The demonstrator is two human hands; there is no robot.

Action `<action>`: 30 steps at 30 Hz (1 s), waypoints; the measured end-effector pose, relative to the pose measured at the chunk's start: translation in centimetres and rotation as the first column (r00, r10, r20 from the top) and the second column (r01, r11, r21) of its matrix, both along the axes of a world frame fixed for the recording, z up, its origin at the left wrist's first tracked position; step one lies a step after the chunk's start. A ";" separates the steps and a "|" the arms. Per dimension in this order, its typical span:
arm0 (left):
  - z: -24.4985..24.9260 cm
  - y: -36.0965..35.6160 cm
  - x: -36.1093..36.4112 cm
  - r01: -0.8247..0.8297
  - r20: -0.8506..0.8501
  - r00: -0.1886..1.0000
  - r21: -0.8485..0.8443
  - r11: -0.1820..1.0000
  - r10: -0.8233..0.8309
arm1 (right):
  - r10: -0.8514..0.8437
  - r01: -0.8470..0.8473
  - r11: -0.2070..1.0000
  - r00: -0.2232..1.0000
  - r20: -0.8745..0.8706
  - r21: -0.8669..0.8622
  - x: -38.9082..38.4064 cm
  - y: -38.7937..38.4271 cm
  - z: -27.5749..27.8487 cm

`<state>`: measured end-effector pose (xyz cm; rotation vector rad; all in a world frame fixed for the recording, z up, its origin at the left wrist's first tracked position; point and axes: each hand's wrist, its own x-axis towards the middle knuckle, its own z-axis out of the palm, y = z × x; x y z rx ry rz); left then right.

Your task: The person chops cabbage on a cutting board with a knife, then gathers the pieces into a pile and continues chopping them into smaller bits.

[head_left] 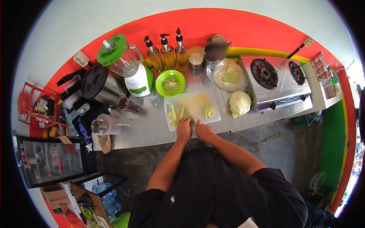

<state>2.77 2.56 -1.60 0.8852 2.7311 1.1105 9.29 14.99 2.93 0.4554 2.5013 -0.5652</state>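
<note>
A white cutting board (170,101) lies at the counter's front edge, stained yellow near its middle. My left hand (184,129) is on its near edge with the fingers curled down; what they press on is hidden. Beside it, my right hand (205,132) is closed around what looks like a knife, its thin blade hard to make out between the hands. Pale yellow-green vegetable strips (173,117) lie to the left of my left hand. A heap of finely chopped vegetable (210,111) sits at the board's right. Further right stands a whole cabbage (240,104).
Behind the board are a green bowl (160,89) of chopped greens, several pump bottles (167,55) and a plastic bag (219,80) of shredded vegetable. A blender (137,80) and steel containers (110,89) stand left; a two-burner gas stove (279,89) stands right.
</note>
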 end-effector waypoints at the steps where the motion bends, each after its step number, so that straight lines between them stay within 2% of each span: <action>1: -0.1 -0.2 0.1 0.025 -0.028 0.999 0.004 1.000 -0.024 | 0.009 -0.009 1.000 1.000 -0.027 -0.009 -0.3 0.2 -0.1; 3: -0.3 -0.1 0.4 0.006 -0.051 0.999 0.013 1.000 -0.005 | 0.017 -0.018 1.000 0.998 -0.060 -0.016 -0.5 0.3 0.4; 6: -0.8 0.1 0.4 -0.019 -0.077 0.997 0.020 1.000 0.020 | 0.045 -0.046 0.999 0.999 0.010 0.002 -0.1 -0.1 1.1; 8: -0.7 0.0 0.7 -0.026 -0.076 0.997 0.016 1.000 0.027 | -0.032 0.033 0.999 0.999 -0.026 0.022 0.5 -0.8 0.2; 11: -0.3 -0.3 1.1 -0.009 -0.110 0.994 0.015 1.000 0.010 | -0.027 0.026 0.999 0.999 -0.042 -0.028 0.0 -0.7 0.2; 16: 0.0 -0.5 1.2 0.032 -0.172 0.984 -0.028 0.999 -0.037 | 0.030 -0.030 1.000 0.999 -0.022 0.006 0.0 -0.4 0.6; 18: -0.1 -0.5 1.1 0.032 -0.163 0.986 -0.040 0.999 -0.038 | 0.043 -0.043 0.999 0.999 -0.003 0.018 0.5 -0.9 0.5; 20: -0.1 -0.4 1.0 0.025 -0.156 0.987 -0.049 0.998 -0.033 | -0.074 0.074 0.997 0.997 -0.024 0.004 0.4 -1.4 -0.7; 23: 0.5 -0.7 1.3 0.039 -0.165 0.986 0.005 0.999 -0.038 | -0.050 0.048 0.996 0.998 -0.025 -0.071 -0.7 -0.6 0.5; 30: 0.1 -0.7 1.2 0.020 -0.131 0.991 0.043 0.999 -0.014 | 0.005 -0.005 1.000 1.000 -0.003 -0.027 0.1 -1.1 -0.1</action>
